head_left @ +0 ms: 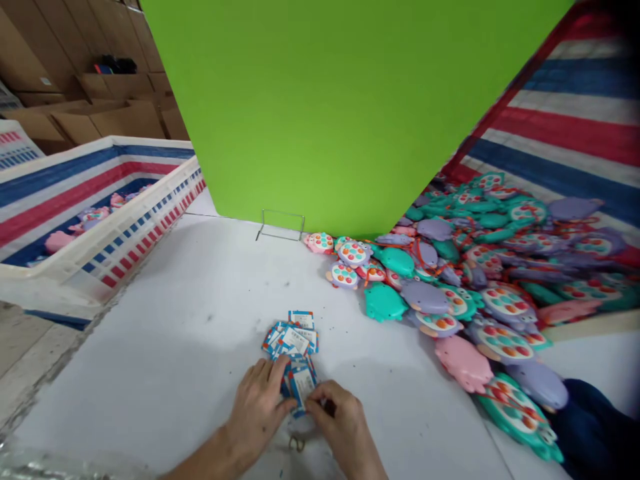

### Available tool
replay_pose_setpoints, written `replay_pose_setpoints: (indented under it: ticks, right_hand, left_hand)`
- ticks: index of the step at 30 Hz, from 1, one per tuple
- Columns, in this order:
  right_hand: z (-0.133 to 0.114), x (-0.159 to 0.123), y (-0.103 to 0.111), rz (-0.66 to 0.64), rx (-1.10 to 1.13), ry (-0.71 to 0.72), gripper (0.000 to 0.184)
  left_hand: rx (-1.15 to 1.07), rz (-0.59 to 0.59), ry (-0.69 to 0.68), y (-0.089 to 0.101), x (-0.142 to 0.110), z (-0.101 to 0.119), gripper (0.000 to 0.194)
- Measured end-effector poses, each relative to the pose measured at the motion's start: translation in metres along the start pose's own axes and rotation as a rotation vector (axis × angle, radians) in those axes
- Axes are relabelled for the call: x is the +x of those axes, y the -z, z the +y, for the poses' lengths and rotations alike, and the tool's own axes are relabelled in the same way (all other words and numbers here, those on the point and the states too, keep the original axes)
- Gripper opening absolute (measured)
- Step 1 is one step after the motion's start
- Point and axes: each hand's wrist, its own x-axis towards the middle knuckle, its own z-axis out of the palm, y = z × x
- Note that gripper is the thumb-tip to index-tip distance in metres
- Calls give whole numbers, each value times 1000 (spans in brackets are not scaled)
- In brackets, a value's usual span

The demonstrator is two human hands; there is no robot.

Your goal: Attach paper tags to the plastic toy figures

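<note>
A small heap of blue-and-white paper tags (291,339) lies on the white table (190,313) in front of me. My left hand (257,407) rests on the near edge of the heap, fingers curled over the tags. My right hand (340,420) pinches one tag (303,383) at its lower corner, right beside the left hand. A big pile of plastic turtle-shaped toys (450,280) in purple, teal and pink spreads from the table's right side, an arm's length from both hands.
A tall green panel (330,107) on a wire stand (281,223) closes off the table's far side. A white bin with red and blue stripes (100,220) at left holds a few toys. Cardboard boxes (75,100) stack behind it. A striped sack (575,120) feeds the toy pile.
</note>
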Motion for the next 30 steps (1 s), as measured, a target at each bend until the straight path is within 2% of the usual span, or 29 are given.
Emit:
replay_pose_setpoints:
  ticks: [2, 5, 7, 9, 11, 14, 19, 24, 30]
  right_hand:
    - [5, 3, -1, -5, 94, -29, 14]
    - [10, 6, -8, -4, 175, -41, 23]
    - [10, 6, -11, -7, 211, -48, 27]
    - [8, 5, -11, 9, 227, -26, 28]
    - [3, 2, -6, 74, 201, 47, 26]
    - [-8, -3, 5, 161, 114, 157, 21]
    - [-24, -4, 15, 160, -45, 189, 23]
    - [-29, -1, 17, 162, -193, 255, 19]
    - [-35, -4, 20, 190, -208, 250, 20]
  left_hand:
    - [-249, -1, 80, 5, 2, 2, 43]
    - [-637, -96, 154, 9, 7, 7, 29]
    - [-808, -163, 190, 8, 11, 11, 25]
    - [-884, -201, 252, 7, 15, 14, 23]
    - [-889, -202, 289, 9, 19, 18, 18]
    - [-800, -148, 230, 16, 22, 24, 10]
    - [-629, -93, 148, 26, 23, 36, 15]
    - [-548, -60, 74, 31, 22, 45, 20]
    - [-371, -57, -10, 31, 21, 54, 22]
